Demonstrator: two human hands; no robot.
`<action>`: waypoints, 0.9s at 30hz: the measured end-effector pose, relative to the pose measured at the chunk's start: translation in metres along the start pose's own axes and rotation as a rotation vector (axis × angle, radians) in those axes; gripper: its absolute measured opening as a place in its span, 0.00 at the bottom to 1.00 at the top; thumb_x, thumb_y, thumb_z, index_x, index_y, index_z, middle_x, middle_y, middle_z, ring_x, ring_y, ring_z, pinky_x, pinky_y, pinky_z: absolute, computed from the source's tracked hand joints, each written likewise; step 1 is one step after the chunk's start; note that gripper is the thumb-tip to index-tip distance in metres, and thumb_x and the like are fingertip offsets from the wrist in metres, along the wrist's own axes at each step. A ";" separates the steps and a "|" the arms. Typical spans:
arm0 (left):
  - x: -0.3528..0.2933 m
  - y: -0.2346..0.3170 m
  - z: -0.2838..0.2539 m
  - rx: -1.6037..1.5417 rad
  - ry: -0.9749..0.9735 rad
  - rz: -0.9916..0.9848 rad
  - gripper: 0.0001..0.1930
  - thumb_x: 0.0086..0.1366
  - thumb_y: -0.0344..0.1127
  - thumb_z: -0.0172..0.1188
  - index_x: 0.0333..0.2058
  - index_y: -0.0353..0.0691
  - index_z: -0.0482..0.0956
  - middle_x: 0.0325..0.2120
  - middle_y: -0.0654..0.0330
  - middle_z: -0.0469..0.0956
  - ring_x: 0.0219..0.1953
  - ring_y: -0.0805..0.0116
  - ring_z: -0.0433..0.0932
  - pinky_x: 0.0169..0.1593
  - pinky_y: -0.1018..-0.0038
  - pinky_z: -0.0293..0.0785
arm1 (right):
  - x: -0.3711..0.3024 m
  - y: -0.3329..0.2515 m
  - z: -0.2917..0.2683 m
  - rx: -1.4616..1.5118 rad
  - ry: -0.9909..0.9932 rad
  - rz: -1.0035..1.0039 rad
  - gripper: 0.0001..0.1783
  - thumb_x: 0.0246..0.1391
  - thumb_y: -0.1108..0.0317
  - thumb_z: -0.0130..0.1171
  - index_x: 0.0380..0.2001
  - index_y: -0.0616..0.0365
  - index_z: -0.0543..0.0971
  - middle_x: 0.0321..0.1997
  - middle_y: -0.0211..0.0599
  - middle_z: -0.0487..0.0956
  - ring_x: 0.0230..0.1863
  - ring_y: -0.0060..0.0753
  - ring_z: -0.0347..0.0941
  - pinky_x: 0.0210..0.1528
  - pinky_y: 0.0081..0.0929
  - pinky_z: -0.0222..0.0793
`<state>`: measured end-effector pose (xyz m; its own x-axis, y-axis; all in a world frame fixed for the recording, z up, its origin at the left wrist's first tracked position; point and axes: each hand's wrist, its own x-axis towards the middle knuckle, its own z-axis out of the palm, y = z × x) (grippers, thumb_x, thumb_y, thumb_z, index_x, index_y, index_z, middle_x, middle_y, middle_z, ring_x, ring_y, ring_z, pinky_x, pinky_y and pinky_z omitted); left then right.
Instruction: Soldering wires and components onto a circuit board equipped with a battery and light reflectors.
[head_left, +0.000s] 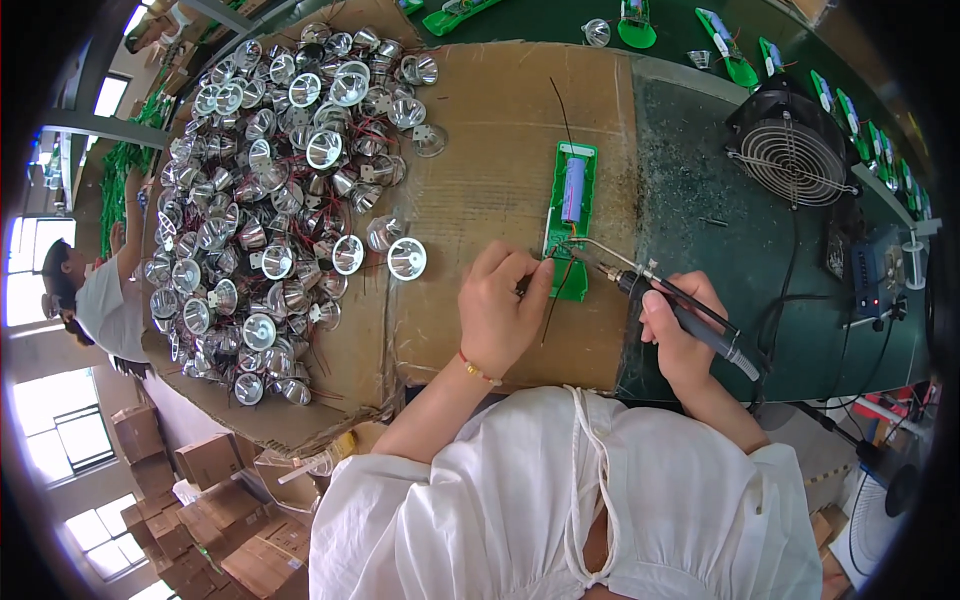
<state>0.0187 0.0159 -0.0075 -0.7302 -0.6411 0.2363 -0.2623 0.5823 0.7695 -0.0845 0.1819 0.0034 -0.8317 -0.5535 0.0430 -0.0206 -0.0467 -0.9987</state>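
A green plastic housing [587, 205] lies on the cardboard in front of me, with a purple cylindrical battery [573, 188] and a small circuit board [560, 246] in it. My left hand [503, 298] is closed in a pinch at the board's left edge, on what looks like a thin dark wire [549, 318]. In my right hand [684, 328] is a soldering iron [697, 325], a thin curved metal tube [603, 246] fixed along it. Its tip reaches the board beside my left fingertips. Another black wire [561, 105] sticks out from the housing's far end.
A large heap of silver reflector cups [270, 180] with red wires covers the left side. A round fan [792, 160] and a blue box with a display [880, 270] stand at right. More green housings [728, 48] line the far edge. Another person [105, 300] is at left.
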 end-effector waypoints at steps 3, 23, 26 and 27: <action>0.000 -0.001 -0.001 -0.006 -0.005 -0.006 0.08 0.54 0.33 0.59 0.19 0.38 0.73 0.22 0.60 0.71 0.25 0.59 0.70 0.32 0.67 0.64 | 0.000 -0.001 0.002 0.016 0.006 -0.005 0.09 0.48 0.73 0.60 0.26 0.62 0.69 0.18 0.33 0.73 0.15 0.15 0.67 0.17 0.14 0.62; 0.001 -0.006 0.002 -0.001 0.010 0.068 0.06 0.56 0.27 0.58 0.23 0.33 0.74 0.23 0.58 0.72 0.21 0.69 0.69 0.25 0.76 0.65 | -0.003 -0.001 0.003 0.060 0.052 0.068 0.08 0.49 0.72 0.58 0.27 0.62 0.69 0.17 0.34 0.73 0.15 0.16 0.66 0.17 0.14 0.63; 0.001 -0.006 0.001 -0.011 0.004 0.053 0.06 0.56 0.27 0.58 0.22 0.33 0.74 0.23 0.58 0.72 0.20 0.69 0.69 0.25 0.76 0.65 | -0.004 -0.002 -0.002 0.057 0.062 0.016 0.09 0.50 0.72 0.58 0.28 0.63 0.69 0.18 0.35 0.73 0.15 0.17 0.67 0.17 0.14 0.63; 0.001 -0.006 0.001 -0.004 0.004 0.054 0.06 0.55 0.27 0.58 0.22 0.33 0.74 0.23 0.58 0.72 0.20 0.69 0.69 0.25 0.76 0.65 | -0.004 -0.002 -0.002 0.053 0.053 0.009 0.09 0.50 0.72 0.58 0.28 0.63 0.69 0.18 0.35 0.73 0.15 0.17 0.67 0.17 0.14 0.63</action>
<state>0.0184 0.0122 -0.0120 -0.7405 -0.6111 0.2797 -0.2206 0.6141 0.7578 -0.0822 0.1860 0.0057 -0.8599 -0.5096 0.0312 0.0154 -0.0870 -0.9961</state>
